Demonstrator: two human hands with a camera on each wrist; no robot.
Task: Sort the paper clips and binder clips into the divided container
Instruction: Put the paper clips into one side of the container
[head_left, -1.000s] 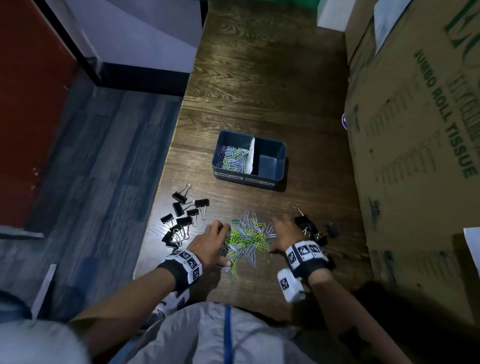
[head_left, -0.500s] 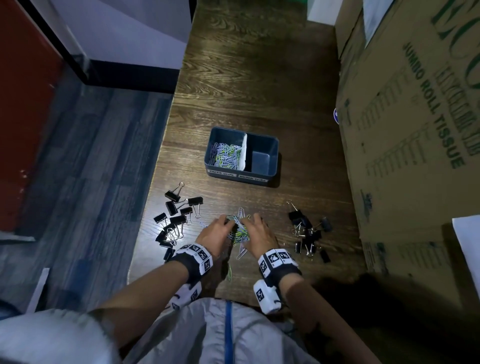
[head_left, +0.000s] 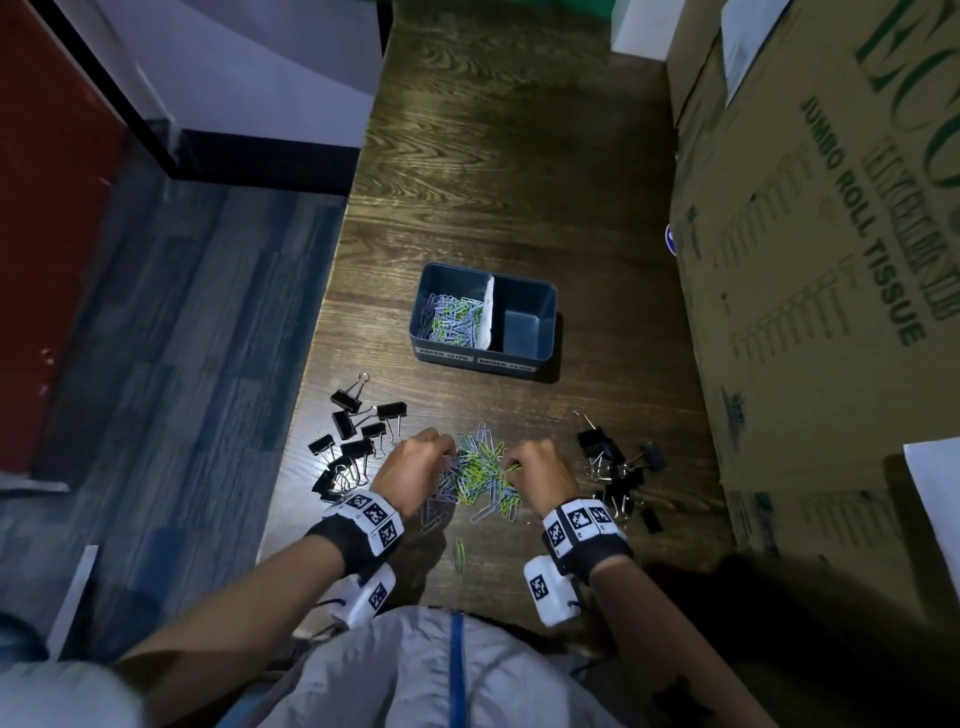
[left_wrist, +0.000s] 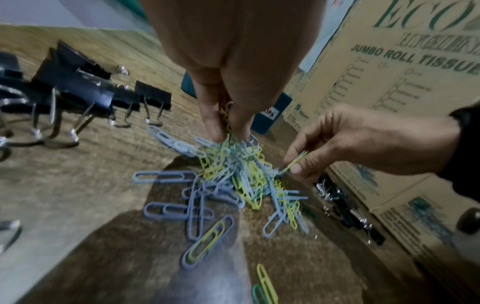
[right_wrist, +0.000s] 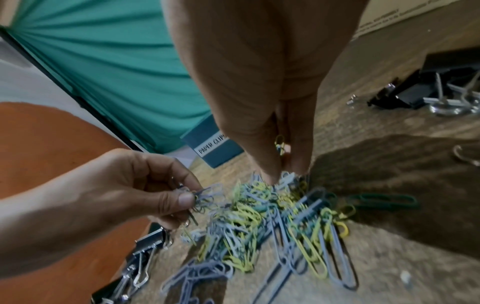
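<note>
While both hands pinch clips from the pastel wire paper-clip pile (head_left: 480, 470), left hand (head_left: 415, 460) sits nearer the grey divided container (head_left: 524, 356), straight ahead; right hand (head_left: 543, 467) likewise grips clips.

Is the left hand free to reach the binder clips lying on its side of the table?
Probably not yet: the left hand pinches paper clips, though nothing blocks the binder clips beside it.
</note>
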